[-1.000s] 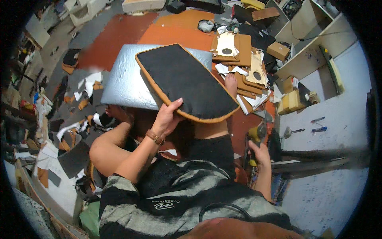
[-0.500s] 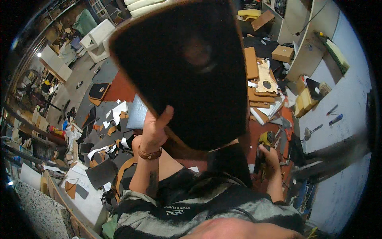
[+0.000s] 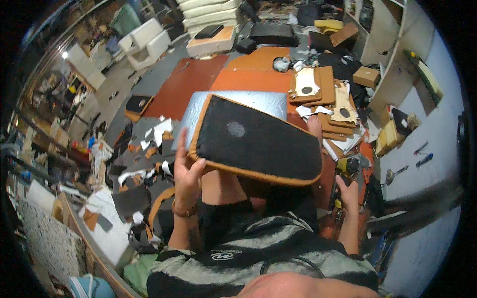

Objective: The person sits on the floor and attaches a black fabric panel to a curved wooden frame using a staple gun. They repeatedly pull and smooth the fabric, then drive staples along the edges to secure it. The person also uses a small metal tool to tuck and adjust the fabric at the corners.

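Note:
My left hand (image 3: 188, 181) grips the near left corner of an upholstered panel (image 3: 258, 144), thumb on top. The panel is black on its upper face, with a tan wrapped edge and a round grey patch. It is tilted over my lap and partly covers a silvery-blue flat block (image 3: 248, 99). To the right, my right hand (image 3: 348, 191) is closed around a yellow and black pistol-shaped tool (image 3: 349, 166), apart from the panel. The exact kind of tool does not show clearly.
Tan panels with pale, holed pieces (image 3: 343, 107) are stacked at right. Another black-and-tan panel (image 3: 138, 104) lies at left. Dark, tan and white scraps (image 3: 159, 131) litter the left floor. White cushions (image 3: 211, 17) are stacked at the back. A pale wall (image 3: 417, 193) stands at right.
The panel has come down from close to the camera and turned, its narrow end now to the right. The block beneath shows more. My right hand still holds the tool.

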Demonstrator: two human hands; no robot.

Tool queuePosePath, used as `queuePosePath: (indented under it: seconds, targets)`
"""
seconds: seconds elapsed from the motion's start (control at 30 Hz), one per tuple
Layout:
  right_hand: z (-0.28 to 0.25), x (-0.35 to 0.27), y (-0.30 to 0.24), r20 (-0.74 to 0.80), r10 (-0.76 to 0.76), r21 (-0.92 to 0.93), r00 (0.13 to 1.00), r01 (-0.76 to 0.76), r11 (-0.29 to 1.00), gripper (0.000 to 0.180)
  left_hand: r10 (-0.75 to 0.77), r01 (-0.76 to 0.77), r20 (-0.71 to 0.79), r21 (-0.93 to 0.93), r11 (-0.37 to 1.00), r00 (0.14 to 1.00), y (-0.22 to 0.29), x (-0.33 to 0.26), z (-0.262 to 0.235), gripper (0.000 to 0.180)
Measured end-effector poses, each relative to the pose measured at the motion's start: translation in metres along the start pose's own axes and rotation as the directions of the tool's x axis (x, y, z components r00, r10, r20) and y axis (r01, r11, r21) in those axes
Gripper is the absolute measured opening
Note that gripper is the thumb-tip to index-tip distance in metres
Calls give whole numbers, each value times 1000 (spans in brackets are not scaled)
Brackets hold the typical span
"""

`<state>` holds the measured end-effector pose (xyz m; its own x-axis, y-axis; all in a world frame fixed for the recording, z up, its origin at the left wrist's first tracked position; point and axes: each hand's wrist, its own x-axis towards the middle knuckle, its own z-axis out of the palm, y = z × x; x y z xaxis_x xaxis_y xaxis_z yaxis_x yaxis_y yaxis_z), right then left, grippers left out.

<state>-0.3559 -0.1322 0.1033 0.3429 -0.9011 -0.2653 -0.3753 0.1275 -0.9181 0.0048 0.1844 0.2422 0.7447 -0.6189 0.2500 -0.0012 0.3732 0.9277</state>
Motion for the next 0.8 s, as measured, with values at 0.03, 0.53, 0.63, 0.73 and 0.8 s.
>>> queuePosePath:
  seconds: [0.03, 0.53, 0.63, 0.73, 0.8]
  targets:
    - [7, 0, -1, -24, -86, -39, 996, 85, 996, 32, -79, 75, -61, -61, 995, 995, -9, -7, -12, 93]
    - [59, -23, -114, 660, -82, -302, 747, 364, 881, 35, -255, 318, -192, 641, 699, 948, -8, -89, -53, 78]
    - [60, -25, -121, 647, -35, -311, 762, 306, 900, 38, 13, -91, 91, 993, 79, 996, -9, -49, -19, 78]
    - [64, -26, -121, 639, -82, -250, 765, 307, 918, 39, -169, -296, 299, 954, 45, 939, -31, -34, 9, 84]
    - [62, -21, -116, 651, -85, -269, 754, 334, 904, 39, -294, -343, 324, 939, -14, 899, -62, -37, 12, 86]
